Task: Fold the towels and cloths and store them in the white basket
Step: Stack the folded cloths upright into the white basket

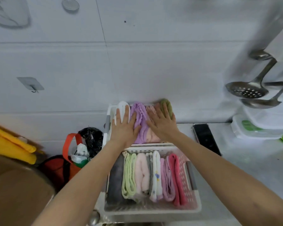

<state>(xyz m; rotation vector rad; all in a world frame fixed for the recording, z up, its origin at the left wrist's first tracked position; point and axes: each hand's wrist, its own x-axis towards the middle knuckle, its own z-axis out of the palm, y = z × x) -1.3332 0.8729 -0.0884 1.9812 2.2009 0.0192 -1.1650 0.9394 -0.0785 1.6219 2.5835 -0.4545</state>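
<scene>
We get bright, even, cool daylight here, shadows barely there. Soft focus all over, motion smear on the ladles [252, 85] at right, and wide-angle bending at the edges.

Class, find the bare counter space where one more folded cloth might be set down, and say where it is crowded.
Bare counter lies right of the near basket, below the phone. Crowded: the far basket, under the left hand and right hand.
</scene>
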